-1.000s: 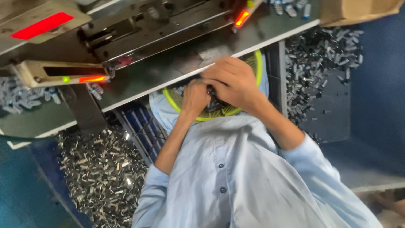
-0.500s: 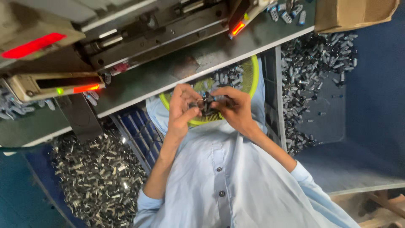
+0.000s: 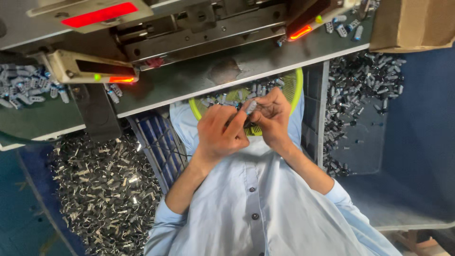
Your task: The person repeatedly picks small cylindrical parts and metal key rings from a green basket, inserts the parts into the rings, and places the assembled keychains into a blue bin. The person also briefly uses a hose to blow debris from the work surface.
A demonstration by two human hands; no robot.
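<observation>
Silver-grey, a small cylindrical metal part (image 3: 250, 106) sits pinched between the fingertips of both hands, held over a yellow-rimmed basket (image 3: 297, 84) of similar parts on the lap. Left hand (image 3: 222, 130) and right hand (image 3: 270, 116) are pressed together, both clamped on the part. Above them runs the grey bench (image 3: 189, 85) with a machine's red lights (image 3: 100, 14). Heaps of metal pieces (image 3: 104, 189) lie at either side.

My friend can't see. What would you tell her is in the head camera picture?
Two hands, left hand and right hand, pinch small metal parts together over a yellow-rimmed basket on the person's lap, beside a grey machine with red lights.
</observation>
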